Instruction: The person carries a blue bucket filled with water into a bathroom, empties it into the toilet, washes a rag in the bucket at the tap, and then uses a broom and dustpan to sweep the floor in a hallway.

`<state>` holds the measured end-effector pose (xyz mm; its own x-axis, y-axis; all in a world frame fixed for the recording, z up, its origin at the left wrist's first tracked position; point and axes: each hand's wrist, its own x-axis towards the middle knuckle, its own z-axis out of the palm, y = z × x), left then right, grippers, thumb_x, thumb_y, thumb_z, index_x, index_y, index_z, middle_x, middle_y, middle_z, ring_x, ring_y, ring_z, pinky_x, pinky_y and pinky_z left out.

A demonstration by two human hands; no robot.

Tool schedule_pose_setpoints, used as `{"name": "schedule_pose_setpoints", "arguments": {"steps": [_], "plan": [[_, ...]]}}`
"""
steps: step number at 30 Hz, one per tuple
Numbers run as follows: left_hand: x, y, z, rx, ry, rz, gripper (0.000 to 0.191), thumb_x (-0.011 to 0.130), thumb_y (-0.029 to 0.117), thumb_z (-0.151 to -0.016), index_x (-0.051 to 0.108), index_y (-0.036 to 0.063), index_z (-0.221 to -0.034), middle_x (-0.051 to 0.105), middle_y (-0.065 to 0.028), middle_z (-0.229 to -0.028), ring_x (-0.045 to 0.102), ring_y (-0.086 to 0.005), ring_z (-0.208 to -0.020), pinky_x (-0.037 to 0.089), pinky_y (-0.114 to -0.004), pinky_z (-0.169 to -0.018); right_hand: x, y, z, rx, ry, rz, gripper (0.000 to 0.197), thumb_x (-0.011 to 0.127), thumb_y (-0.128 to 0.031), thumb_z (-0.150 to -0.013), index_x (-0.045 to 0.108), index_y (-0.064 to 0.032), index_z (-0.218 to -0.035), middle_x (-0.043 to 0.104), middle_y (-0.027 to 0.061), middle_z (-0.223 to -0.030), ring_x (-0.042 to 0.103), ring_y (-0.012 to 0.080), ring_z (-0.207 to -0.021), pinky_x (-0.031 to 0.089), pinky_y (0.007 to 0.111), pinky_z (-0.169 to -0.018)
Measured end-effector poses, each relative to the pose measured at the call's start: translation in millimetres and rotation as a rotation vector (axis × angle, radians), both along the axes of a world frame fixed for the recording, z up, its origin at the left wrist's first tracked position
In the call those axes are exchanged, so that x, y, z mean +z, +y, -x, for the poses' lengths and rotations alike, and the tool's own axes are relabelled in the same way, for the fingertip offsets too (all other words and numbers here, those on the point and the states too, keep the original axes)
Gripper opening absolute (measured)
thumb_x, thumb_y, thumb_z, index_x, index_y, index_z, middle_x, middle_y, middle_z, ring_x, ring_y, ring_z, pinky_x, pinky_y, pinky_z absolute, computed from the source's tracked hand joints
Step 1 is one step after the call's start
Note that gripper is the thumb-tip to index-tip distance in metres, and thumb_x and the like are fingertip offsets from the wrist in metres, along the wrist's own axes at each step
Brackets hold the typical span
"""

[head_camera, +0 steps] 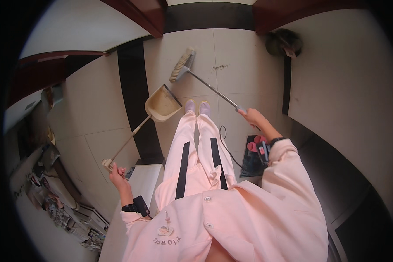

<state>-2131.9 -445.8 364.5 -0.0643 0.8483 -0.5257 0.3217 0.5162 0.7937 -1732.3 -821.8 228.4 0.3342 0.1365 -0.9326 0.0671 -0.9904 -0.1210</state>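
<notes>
My right hand [252, 117] grips the handle of a broom [213, 88] with a metal pole. Its bristled head [182, 65] is tilted up on its side, bristles facing left. A small pile of dark debris [220, 67] lies on the tiles right of the broom head. In my left hand [118, 175] is the top end of a long dustpan handle [127, 142]. The beige dustpan [163, 104] sits left of my shoes, its dark lip [172, 95] turned towards the upper right. Some dirt specks show inside the pan.
A dark stripe [134, 98] crosses the pale tiled floor [101, 111]. Pink slippers [256, 144] rest on a dark mat [250, 162] at right. A dark, blurred object [283, 42] stands by the right wall. A black cable [229, 151] hangs beside my leg. A white-topped surface [145, 178] is at my left.
</notes>
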Motion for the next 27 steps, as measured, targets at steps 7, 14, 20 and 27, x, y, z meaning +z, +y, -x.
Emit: {"name": "schedule_pose_setpoints", "arguments": {"steps": [7, 14, 20, 27], "plan": [[-5, 8, 4, 0.013, -0.092, 0.002, 0.022, 0.055, 0.017, -0.085, 0.042, 0.0109, -0.069, 0.033, 0.0042, -0.051, 0.038, -0.0075, -0.049, 0.042, -0.025, -0.057, -24, -13, -25, 0.322, -0.289, 0.103, 0.058, 0.043, -0.059, -0.079, 0.064, -0.0066, -0.094, 0.062, 0.0132, -0.098, 0.059, 0.0292, -0.093, 0.046, 0.040, -0.078], [-1, 3, -24, -0.097, -0.112, 0.014, 0.026, 0.054, 0.017, -0.085, 0.039, 0.0116, -0.064, 0.033, 0.0040, -0.052, 0.037, -0.0070, -0.049, 0.043, -0.026, -0.060, 25, -127, -39, 0.295, -0.387, 0.156, 0.061, 0.044, -0.058, -0.079, 0.062, -0.0006, -0.087, 0.062, 0.0194, -0.084, 0.060, 0.0344, -0.083, 0.048, 0.042, -0.071], [-28, 17, -65, -0.287, -0.103, 0.002, 0.025, 0.054, 0.016, -0.085, 0.041, 0.0093, -0.065, 0.035, 0.0042, -0.050, 0.036, -0.0070, -0.045, 0.047, -0.028, -0.064, 93, -204, -28, 0.216, -0.437, 0.053, 0.052, 0.052, -0.050, -0.078, 0.058, 0.0015, -0.081, 0.060, 0.0176, -0.071, 0.061, 0.0281, -0.063, 0.047, 0.038, -0.054], [-42, 2, -123, -0.381, -0.054, -0.061, 0.018, 0.056, 0.015, -0.085, 0.048, 0.0056, -0.071, 0.039, 0.0031, -0.051, 0.039, -0.0071, -0.044, 0.049, -0.028, -0.066, 166, -170, -8, -0.376, -0.102, 0.008, 0.032, 0.062, -0.015, -0.067, 0.043, -0.0018, -0.089, 0.050, 0.0106, -0.063, 0.052, 0.0151, -0.047, 0.043, 0.030, -0.042]]}}
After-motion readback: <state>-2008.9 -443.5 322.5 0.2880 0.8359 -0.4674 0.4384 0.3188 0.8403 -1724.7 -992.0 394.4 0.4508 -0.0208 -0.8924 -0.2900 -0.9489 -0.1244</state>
